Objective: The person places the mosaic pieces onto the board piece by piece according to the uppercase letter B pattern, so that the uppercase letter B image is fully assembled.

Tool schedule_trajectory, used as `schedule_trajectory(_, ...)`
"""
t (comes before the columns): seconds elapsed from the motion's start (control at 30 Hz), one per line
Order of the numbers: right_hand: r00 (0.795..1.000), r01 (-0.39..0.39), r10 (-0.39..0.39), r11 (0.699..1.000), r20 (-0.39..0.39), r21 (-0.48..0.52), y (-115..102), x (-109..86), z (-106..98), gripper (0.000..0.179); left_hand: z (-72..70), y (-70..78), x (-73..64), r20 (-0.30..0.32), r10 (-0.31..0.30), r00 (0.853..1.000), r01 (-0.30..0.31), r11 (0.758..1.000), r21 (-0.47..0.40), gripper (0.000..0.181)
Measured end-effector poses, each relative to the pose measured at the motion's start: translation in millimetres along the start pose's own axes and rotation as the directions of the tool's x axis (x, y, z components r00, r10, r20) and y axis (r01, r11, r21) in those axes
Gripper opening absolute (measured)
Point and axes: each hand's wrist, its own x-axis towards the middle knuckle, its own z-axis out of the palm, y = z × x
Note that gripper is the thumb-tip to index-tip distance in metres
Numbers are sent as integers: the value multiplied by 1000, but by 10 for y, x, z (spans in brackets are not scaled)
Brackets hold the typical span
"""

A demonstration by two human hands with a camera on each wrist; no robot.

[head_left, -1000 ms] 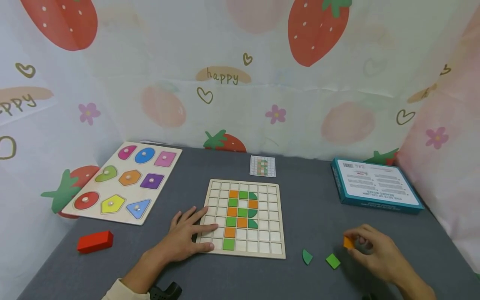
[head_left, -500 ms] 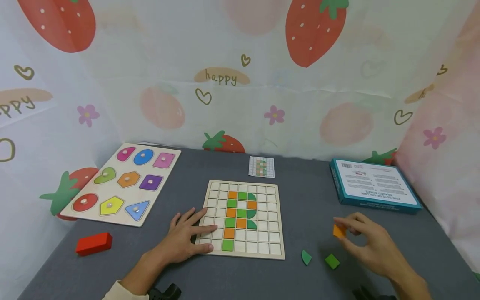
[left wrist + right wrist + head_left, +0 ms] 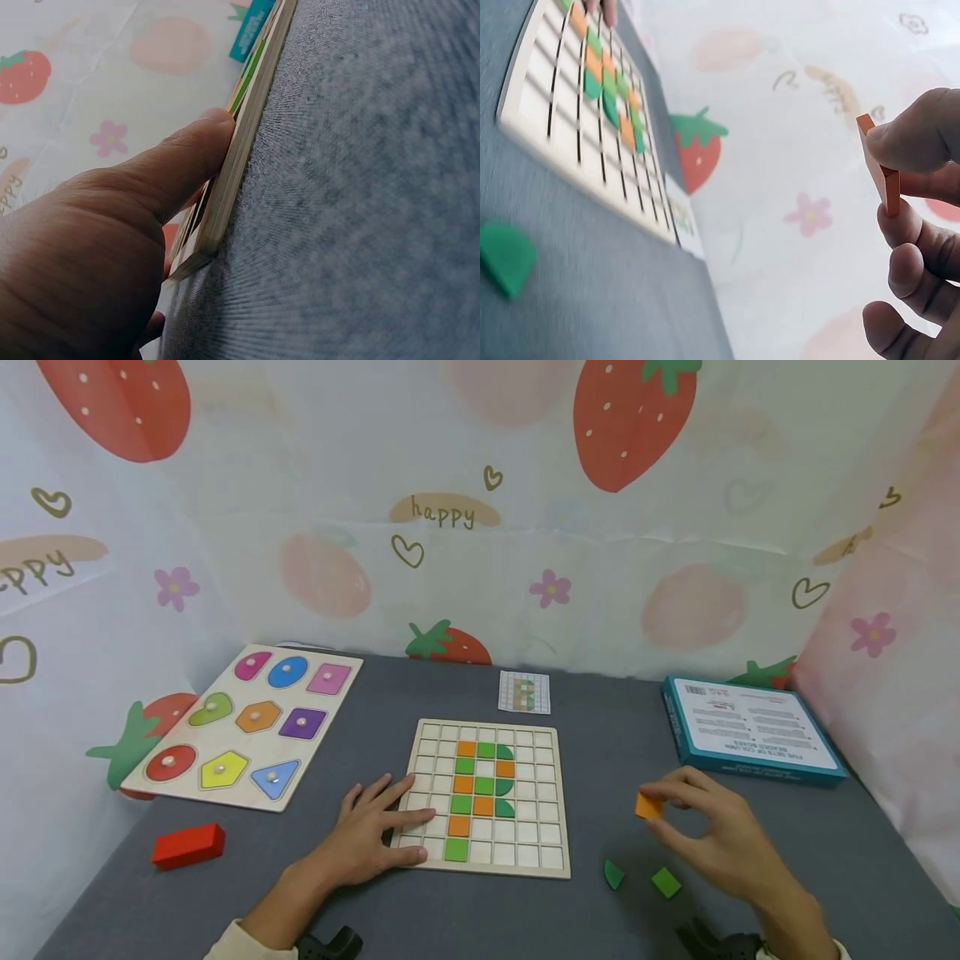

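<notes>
A wooden grid board (image 3: 528, 835) lies mid-table, with orange and green square tiles and dark green quarter-round tiles set in some cells. My left hand (image 3: 367, 831) rests on its left edge, fingers spread; the left wrist view shows the thumb (image 3: 187, 161) on the rim. Between thumb and fingertips my right hand (image 3: 720, 835) pinches an orange square tile (image 3: 648, 806), held above the table to the right of the board. In the right wrist view the orange tile (image 3: 879, 169) stands tilted. Below it on the table lie a dark green quarter-round tile (image 3: 613, 874) and a green square tile (image 3: 665, 883).
A printed pattern card (image 3: 524, 692) lies behind the board. At the right back sits a teal box (image 3: 753, 727). A knobbed shape puzzle (image 3: 247, 743) is at the left, with a red block (image 3: 188, 847) in front. A patterned cloth (image 3: 465, 568) hangs behind the table.
My right hand has lifted the orange tile and carried it leftward, toward the board. The left hand stays in place on the board's edge.
</notes>
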Motion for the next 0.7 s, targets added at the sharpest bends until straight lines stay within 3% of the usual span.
schedule_trajectory(0.43, 995, 82, -89, 988, 45, 127, -203, 256, 332, 39, -2, 1, -1, -10, 10, 1000, -10, 1000, 5, 57)
schedule_trajectory(0.7, 995, 60, -70, 990, 74, 128, -295, 328, 499, 37, 3, -6, 4, 1, 1, 1000, -1, 1000, 7, 57)
